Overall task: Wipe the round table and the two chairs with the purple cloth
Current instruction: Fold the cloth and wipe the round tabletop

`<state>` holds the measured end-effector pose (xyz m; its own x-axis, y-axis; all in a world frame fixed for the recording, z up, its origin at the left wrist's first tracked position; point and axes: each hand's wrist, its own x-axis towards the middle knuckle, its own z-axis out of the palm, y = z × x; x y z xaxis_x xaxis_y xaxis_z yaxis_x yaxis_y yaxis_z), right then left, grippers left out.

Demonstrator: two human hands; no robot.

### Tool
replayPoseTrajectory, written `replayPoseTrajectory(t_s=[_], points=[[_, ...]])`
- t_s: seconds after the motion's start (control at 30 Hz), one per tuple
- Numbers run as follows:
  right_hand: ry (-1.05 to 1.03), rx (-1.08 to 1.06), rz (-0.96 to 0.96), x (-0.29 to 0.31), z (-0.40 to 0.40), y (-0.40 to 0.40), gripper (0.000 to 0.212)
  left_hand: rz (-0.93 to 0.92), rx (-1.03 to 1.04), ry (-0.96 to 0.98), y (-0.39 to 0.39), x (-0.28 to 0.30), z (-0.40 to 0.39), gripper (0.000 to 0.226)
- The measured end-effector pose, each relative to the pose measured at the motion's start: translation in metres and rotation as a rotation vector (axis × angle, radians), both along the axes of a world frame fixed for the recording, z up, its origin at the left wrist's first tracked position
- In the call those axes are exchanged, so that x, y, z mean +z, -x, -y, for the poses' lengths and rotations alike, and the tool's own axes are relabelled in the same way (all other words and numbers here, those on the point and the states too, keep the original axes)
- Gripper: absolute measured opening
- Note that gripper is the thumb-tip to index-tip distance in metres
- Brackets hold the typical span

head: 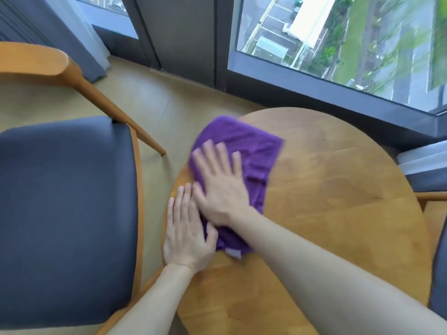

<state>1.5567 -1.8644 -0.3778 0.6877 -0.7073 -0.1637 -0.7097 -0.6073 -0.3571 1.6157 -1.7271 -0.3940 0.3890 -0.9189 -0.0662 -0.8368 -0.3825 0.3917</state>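
1. Head view, the hands: the right hand [221,187] lies flat on the purple cloth [244,163], fingers straight and spread, pressing it to the round desk [338,194]. As a grip it is fully open, closing round nothing. The left hand [186,233] rests flat just beside it, near the desk's left edge. Its fingers are straight on the wood, and its thumb touches the cloth's near corner, so it too is an open grip holding nothing.

2. Head view, the cloth: it sits on the left part of the desk, its long axis running from the near corner by the left thumb away toward the window [350,37]. Its far end overhangs the desk's far-left rim. The right hand is on top of it; the left only touches its edge.

3. Head view, room to move: most of the bare wood lies to the right and nearer the person, so I'd judge the sweep has open room that way. Leftward the rim is close, with floor [150,100] below.

4. Head view, the chairs: the left chair [65,213], dark-cushioned, stands just beside the desk. The right chair [439,269] shows only at the frame edge.
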Motion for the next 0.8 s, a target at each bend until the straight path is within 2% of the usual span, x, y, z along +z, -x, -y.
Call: replayPoseTrajectory(t_s=[0.07, 0.1, 0.13, 0.23, 0.27, 0.3, 0.37, 0.4, 0.43, 0.5, 0.53, 0.57, 0.63, 0.67, 0.7, 0.77, 0.8], points=[[0.032, 0.407, 0.059, -0.004, 0.002, 0.019, 0.070, -0.016, 0.007, 0.032, -0.002, 0.001, -0.002, 0.068], [0.052, 0.476, 0.097, -0.005, 0.021, 0.036, 0.072, -0.022, 0.012, 0.035, -0.001, 0.002, -0.001, 0.064], [0.081, 0.387, 0.110, -0.005, 0.040, 0.046, 0.076, -0.023, 0.013, 0.030, 0.000, 0.002, 0.002, 0.063], [0.018, -0.446, -0.078, -0.005, 0.063, 0.040, 0.083, 0.006, 0.011, -0.017, 0.004, 0.000, 0.006, 0.061], [0.012, -0.490, -0.099, -0.001, 0.055, 0.027, 0.083, 0.023, 0.008, -0.023, 0.003, -0.001, 0.005, 0.060], [0.044, -0.335, -0.045, -0.001, 0.047, 0.019, 0.083, 0.037, 0.001, -0.024, 0.002, -0.001, 0.004, 0.061], [0.104, 0.300, 0.008, -0.008, 0.047, 0.032, 0.081, 0.046, -0.004, -0.018, 0.002, 0.001, 0.002, 0.062], [0.122, 0.468, 0.011, -0.006, 0.063, 0.042, 0.081, 0.044, -0.001, -0.017, 0.002, 0.001, 0.003, 0.062], [0.146, 0.435, 0.003, -0.007, 0.073, 0.044, 0.080, 0.041, 0.002, -0.018, 0.003, 0.002, 0.004, 0.062], [0.095, -0.105, -0.047, -0.008, 0.072, 0.035, 0.080, 0.043, 0.008, -0.014, 0.005, 0.002, 0.006, 0.062], [0.062, -0.245, -0.062, -0.007, 0.063, 0.021, 0.079, 0.047, 0.015, -0.014, 0.004, 0.001, 0.006, 0.061], [0.059, -0.156, -0.048, -0.005, 0.052, 0.011, 0.078, 0.050, 0.018, -0.013, 0.003, 0.001, 0.004, 0.061], [0.147, 0.334, -0.014, -0.012, 0.057, 0.026, 0.075, 0.038, 0.013, 0.002, 0.002, 0.001, 0.001, 0.061], [0.169, 0.478, -0.016, -0.011, 0.075, 0.040, 0.075, 0.017, 0.018, 0.009, 0.001, 0.003, 0.001, 0.060], [0.181, 0.433, -0.025, -0.009, 0.092, 0.047, 0.075, -0.004, 0.032, 0.011, 0.002, 0.005, 0.004, 0.059], [0.146, -0.049, -0.088, -0.005, 0.097, 0.042, 0.075, -0.022, 0.083, 0.016, 0.004, 0.007, 0.014, 0.052], [0.109, -0.196, -0.093, -0.006, 0.087, 0.032, 0.075, -0.026, 0.124, 0.028, 0.003, 0.008, 0.020, 0.049]])
